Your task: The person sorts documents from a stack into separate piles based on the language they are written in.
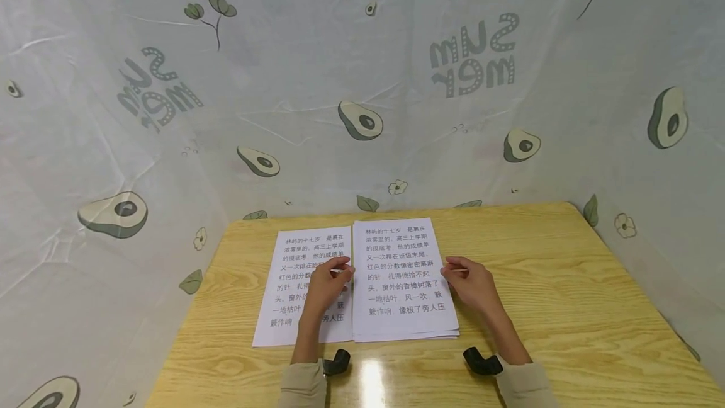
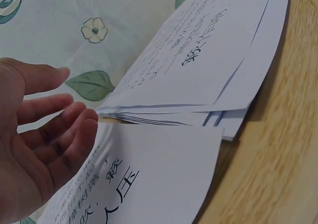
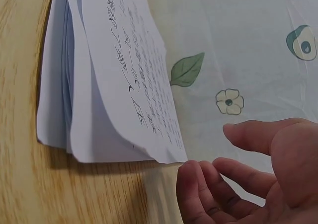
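Note:
Two piles of white paper with printed Chinese characters lie side by side on the table. My left hand [image 1: 324, 287] hovers over the left sheet [image 1: 266, 335], its fingertips by the left edge of the right stack of sheets [image 1: 404, 329]. In the left wrist view, the thumb and loosely bent fingers of that hand [image 2: 47, 134] are apart, with nothing between them. Beside the right edge of the stack is my right hand [image 1: 474, 285]. The right wrist view has this hand [image 3: 263, 177] with thumb and fingers spread, fingertips close to the stack's edge [image 3: 119, 149], where several layers show.
The wooden table [image 1: 566, 307] extends to the right of the papers. A pale curtain [image 1: 317, 80] printed with avocados and leaves hangs behind and on both sides. Black curved pieces [image 1: 483, 361] stick out at both wrists, next to the beige sleeves [image 1: 523, 386].

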{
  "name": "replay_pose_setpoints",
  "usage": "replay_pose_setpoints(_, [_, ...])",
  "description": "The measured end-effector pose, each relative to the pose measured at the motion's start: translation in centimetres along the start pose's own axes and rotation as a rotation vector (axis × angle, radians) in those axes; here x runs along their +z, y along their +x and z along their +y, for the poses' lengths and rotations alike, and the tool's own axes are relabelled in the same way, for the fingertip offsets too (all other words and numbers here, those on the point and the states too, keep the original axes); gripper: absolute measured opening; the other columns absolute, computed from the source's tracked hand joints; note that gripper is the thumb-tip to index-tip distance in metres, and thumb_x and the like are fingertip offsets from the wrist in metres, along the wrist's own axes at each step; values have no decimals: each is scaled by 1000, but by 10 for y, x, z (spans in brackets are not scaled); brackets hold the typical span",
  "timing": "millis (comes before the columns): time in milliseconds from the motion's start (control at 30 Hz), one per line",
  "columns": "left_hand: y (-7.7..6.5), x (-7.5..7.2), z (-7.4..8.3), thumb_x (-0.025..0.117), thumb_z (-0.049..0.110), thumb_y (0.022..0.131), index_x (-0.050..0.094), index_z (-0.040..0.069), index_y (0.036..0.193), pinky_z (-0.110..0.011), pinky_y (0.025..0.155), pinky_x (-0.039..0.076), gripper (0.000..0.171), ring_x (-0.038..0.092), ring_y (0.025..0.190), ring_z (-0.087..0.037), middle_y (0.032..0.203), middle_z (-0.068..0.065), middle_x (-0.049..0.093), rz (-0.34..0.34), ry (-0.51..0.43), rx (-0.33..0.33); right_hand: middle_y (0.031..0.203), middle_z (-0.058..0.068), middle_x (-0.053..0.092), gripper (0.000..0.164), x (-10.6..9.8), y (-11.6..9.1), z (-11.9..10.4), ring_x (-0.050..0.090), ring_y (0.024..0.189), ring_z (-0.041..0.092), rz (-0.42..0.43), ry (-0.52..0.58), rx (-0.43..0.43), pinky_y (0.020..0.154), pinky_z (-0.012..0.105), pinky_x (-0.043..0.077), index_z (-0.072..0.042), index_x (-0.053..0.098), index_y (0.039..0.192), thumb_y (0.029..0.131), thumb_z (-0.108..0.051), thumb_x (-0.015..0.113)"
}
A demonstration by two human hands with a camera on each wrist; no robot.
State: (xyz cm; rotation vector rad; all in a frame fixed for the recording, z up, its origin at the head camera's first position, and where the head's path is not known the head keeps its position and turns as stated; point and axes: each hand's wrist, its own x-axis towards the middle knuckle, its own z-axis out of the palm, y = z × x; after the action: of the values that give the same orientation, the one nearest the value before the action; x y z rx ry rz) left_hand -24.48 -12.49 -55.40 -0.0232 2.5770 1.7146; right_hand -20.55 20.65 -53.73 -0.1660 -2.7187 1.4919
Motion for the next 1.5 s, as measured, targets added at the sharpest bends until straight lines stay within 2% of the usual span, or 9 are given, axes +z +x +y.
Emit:
replay_pose_setpoints(333, [0, 2, 0, 73, 23, 101, 74, 7, 134, -28, 69, 60, 36, 68, 81, -17, 112, -11, 72, -3, 33, -3, 132, 25, 71, 51, -4, 1, 0, 70, 119, 40, -52, -53, 8, 81, 30, 57, 6, 62, 145, 105, -26, 69])
replay_pose_setpoints(467, [-2, 6, -3, 74, 25, 101, 73, 6, 134, -26, 66, 57, 38, 66, 79, -15, 110, -8, 72, -13, 100, 4, 131, 24, 72, 50, -1, 1, 4, 70, 118, 40, -79, -85, 10, 87, 39, 59, 8, 63, 143, 105, -24, 68])
replay_pose_setpoints(567, [-3, 9, -5, 74, 23, 100, 74, 4, 132, -26, 68, 56, 38, 65, 84, -16, 108, -8, 72, -14, 153, 13, 129, 25, 73, 48, 3, -1, 7, 71, 115, 39, -94, -107, 4, 89, 42, 60, 10, 64, 140, 104, -21, 68])
replay_pose_setpoints(700, [-2, 12, -8, 75, 21, 99, 76, 2, 128, -28, 74, 56, 35, 66, 92, -17, 106, -8, 72, -8, 212, 50, 127, 27, 73, 44, 6, -3, 7, 72, 111, 38, -92, -123, -9, 86, 43, 60, 10, 68, 136, 103, -19, 69])
replay_pose_setpoints(833, [0, 15, -9, 77, 21, 97, 77, 1, 125, -27, 77, 56, 34, 68, 93, -17, 104, -7, 72, -4, 261, 98, 130, 28, 71, 42, 6, -3, 5, 71, 114, 39, -92, -129, -16, 88, 45, 59, 8, 69, 135, 104, -20, 69])
replay_pose_setpoints(1033, [0, 18, -8, 77, 22, 98, 77, 2, 125, -23, 71, 54, 34, 64, 88, -15, 103, -6, 70, 0, 259, 85, 137, 28, 69, 43, 7, -2, 3, 71, 117, 40, -101, -120, -29, 86, 41, 61, 5, 68, 138, 104, -21, 69])
replay_pose_setpoints(1300, [-1, 19, -3, 75, 22, 99, 78, 6, 126, -29, 77, 55, 32, 65, 90, -16, 106, -6, 71, 14, 245, 107, 119, 20, 75, 41, 7, -1, 3, 73, 106, 32, -73, -67, -53, 78, 27, 58, 5, 69, 137, 101, -16, 73])
replay_pose_setpoints(1500, [-3, 17, -2, 75, 22, 98, 76, 6, 129, -29, 73, 56, 35, 64, 91, -17, 108, -6, 71, 34, 223, 37, 120, 23, 74, 45, 6, 0, 5, 74, 108, 36, -59, -92, -28, 80, 29, 60, 8, 66, 138, 101, -17, 72])
